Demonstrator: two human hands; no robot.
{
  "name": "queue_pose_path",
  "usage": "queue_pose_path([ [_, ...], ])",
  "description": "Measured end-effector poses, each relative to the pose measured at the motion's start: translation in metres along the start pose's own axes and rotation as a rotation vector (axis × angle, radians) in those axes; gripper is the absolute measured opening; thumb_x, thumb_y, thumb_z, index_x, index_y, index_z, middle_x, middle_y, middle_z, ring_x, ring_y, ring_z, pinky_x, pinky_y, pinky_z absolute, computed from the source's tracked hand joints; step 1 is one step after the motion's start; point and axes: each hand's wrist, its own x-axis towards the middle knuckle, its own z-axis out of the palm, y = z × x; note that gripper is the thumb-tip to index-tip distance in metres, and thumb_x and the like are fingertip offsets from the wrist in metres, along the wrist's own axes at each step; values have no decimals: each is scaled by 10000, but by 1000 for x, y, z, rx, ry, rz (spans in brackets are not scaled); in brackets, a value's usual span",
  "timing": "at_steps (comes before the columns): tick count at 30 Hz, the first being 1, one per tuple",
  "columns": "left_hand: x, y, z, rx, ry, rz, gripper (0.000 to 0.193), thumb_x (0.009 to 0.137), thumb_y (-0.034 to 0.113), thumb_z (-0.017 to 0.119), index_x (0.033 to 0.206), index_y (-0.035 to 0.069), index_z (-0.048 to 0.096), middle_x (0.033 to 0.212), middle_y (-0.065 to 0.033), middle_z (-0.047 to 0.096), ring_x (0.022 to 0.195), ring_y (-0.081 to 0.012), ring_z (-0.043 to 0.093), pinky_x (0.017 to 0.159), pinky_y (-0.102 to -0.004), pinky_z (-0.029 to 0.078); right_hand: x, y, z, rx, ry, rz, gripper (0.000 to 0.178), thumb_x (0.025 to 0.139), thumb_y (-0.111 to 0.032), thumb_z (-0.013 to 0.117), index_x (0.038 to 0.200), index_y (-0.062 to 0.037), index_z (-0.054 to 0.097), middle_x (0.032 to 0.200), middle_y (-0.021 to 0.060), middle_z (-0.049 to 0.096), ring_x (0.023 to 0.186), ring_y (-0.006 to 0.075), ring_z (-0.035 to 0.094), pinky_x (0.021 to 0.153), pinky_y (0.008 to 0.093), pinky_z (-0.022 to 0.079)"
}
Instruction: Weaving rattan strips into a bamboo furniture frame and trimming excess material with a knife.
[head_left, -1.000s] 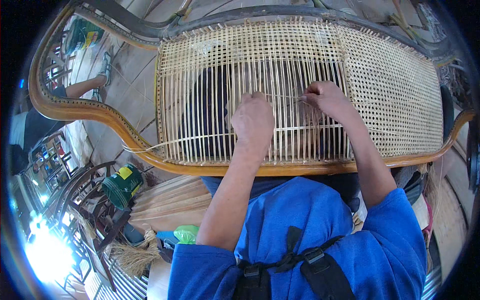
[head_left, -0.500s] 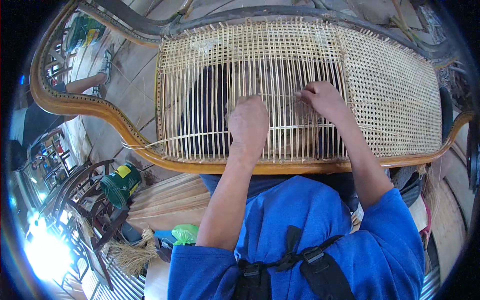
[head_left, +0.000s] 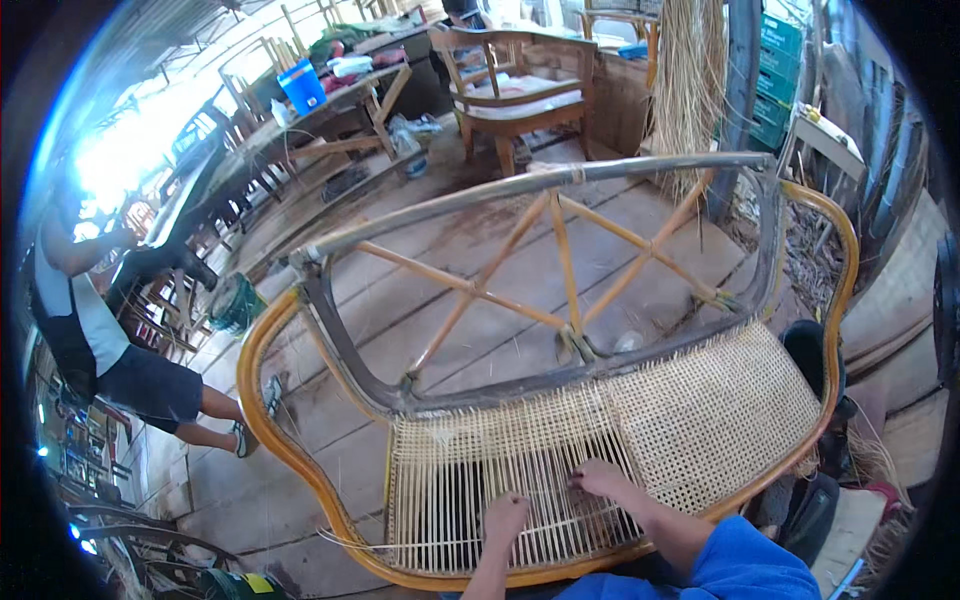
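A curved rattan bench frame [head_left: 270, 440] lies in front of me, with a pale woven cane panel [head_left: 720, 420] stretched across it. The right part of the panel is tightly woven; the left part [head_left: 440, 490] is still open strands. My left hand [head_left: 505, 520] rests on the open strands near the panel's front edge, fingers curled around a thin cane strand [head_left: 400, 543] that trails off to the left. My right hand [head_left: 603, 482] sits just right of it, fingertips pinched into the weave where open strands meet the dense part.
Crossed rattan braces [head_left: 560, 270] and a grey rail [head_left: 520, 188] rise behind the panel. A person in a white top and dark shorts [head_left: 95, 335] stands at the left. Further back are a wooden armchair [head_left: 520, 85], a blue bucket [head_left: 302, 86] and hanging cane bundles [head_left: 688, 80].
The view has tilted up from the panel to take in the workshop beyond. Both hands stay on the weave, now low in the picture, close together.
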Motion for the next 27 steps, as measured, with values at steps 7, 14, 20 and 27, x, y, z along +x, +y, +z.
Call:
queue_pose_path([
  [7, 0, -1, 9, 491, 442, 370, 239, 839, 259, 505, 877, 82, 660, 871, -173, 618, 783, -332, 618, 698, -437, 504, -17, -29, -12, -124, 83, 167, 345, 845, -435, 528, 1023, -175, 668, 956, 96, 663, 917, 261, 623, 773, 399, 475],
  [14, -14, -9, 10, 591, 301, 367, 227, 854, 213, 480, 855, 59, 647, 870, -182, 636, 731, -316, 645, 612, -412, 529, -8, 5, 17, -252, 118, -5, 372, 856, -402, 523, 982, -73, 643, 955, 123, 650, 875, 286, 624, 789, 393, 483],
  [20, -3, -3, 1, 670, 417, 544, 209, 823, 125, 484, 705, 51, 640, 722, -145, 648, 649, -260, 659, 522, -375, 538, -10, 5, -12, -45, 44, 82, 315, 859, -350, 526, 1002, -103, 659, 954, 111, 661, 872, 258, 630, 776, 387, 489],
  [27, -14, -2, -8, 337, 498, 393, 167, 823, 199, 548, 774, 68, 638, 824, -160, 602, 694, -329, 617, 610, -424, 511, -12, -6, -19, 68, 19, 48, 303, 821, -288, 569, 947, -23, 645, 895, 168, 651, 809, 289, 625, 767, 361, 482],
])
